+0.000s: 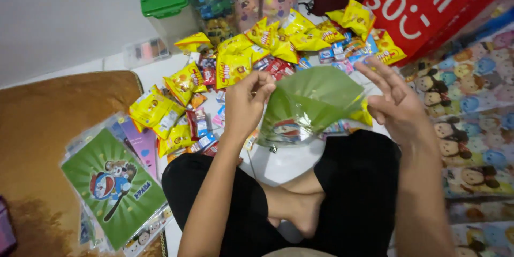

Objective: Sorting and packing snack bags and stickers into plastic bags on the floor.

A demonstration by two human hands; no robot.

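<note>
From the head view, a heap of small yellow crinkly snack packets [235, 64] mixed with red and blue sweets lies on the white floor just beyond both hands, with a clear plastic box with a green lid [167, 8] and a big red shopping bag [428, 5] farther behind. A stack of flat green cartoon-printed plastic bags [115, 187] rests beside the person's left knee, on a brown rug [48, 128]. The left hand [247, 104] is raised over the crossed legs, its grip closed, thumb and fingers pinching the upper left edge of a translucent green plastic bag [313, 101]. The right hand [393, 99] is at the bag's right edge, fingers spread and loose, blurred; whether it grasps the bag cannot be told.
</note>
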